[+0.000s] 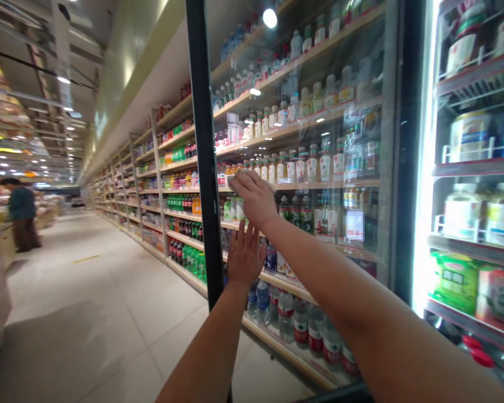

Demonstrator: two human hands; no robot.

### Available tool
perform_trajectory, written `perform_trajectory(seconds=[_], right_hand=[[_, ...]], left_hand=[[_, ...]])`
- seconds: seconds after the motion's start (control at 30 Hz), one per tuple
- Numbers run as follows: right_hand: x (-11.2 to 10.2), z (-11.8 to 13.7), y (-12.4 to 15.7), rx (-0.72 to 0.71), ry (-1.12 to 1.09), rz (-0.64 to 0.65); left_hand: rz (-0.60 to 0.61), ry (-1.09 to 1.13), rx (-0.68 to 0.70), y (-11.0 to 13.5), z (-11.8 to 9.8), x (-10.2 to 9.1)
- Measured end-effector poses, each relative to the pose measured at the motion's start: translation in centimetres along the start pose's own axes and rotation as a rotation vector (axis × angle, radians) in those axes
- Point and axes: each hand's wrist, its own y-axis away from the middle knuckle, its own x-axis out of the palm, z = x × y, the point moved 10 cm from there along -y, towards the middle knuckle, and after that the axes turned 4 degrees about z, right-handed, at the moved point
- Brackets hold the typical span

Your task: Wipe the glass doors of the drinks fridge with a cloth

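Note:
A tall glass door (319, 140) with a black frame (201, 168) stands swung out in front of me. My left hand (246, 254) lies flat against the glass near the frame, fingers stretched upward, holding nothing. Just above it, my right hand (254, 198) reaches across and presses a small white cloth (231, 180) against the glass; only the cloth's edge shows past the fingertips. Through the glass I see shelves of bottled drinks (302, 168).
At the right is the lit inside of a cooler (470, 168) with jars and packs on wire shelves. Long drink shelves (180, 184) run down the aisle at left. A person (22, 218) stands far off on the tiled floor (92, 302).

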Motion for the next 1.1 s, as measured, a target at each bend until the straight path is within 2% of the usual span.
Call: perform_trajectory(seconds=[0.17,0.3,0.37,0.53,0.7,0.77,0.87,0.93,1.03,1.1], right_hand=[[0.5,0.7,0.3,-0.15,-0.009,0.053],[-0.8,-1.9,0.5,0.021,-0.019,-0.063],[-1.1,-2.4,1.2,0.048,-0.007,-0.092],[-0.1,-1.2,1.9,-0.144,0.026,0.053],[-2.3,-4.9,1.1,0.085,0.04,-0.08],[-2.4,-5.2,1.4,0.083,0.04,-0.083],[-2.1,-4.8,2.0,-0.003,0.043,-0.036],[-2.7,-5.7,2.3,0.051,0.049,-0.074],[-4.1,-7.7,3.2,0.196,0.05,-0.202],[-4.3,-8.1,3.7,0.185,0.041,-0.221]], left_hand=[[-0.011,0.01,0.011,-0.1,-0.1,-0.2],[-0.007,0.014,0.002,-0.1,-0.1,-0.2],[-0.019,0.013,0.005,-0.1,-0.2,-0.4],[-0.026,0.036,0.005,-0.1,-0.2,-0.4],[-0.032,0.035,0.011,-0.2,-0.2,-0.5],[-0.033,0.027,0.015,-0.2,-0.2,-0.6],[-0.016,0.023,0.013,-0.3,-0.2,-0.6],[-0.012,0.022,0.014,-0.3,-0.3,-0.5],[-0.021,0.019,0.018,-0.3,-0.3,-0.6],[-0.028,0.019,0.023,-0.3,-0.3,-0.6]])
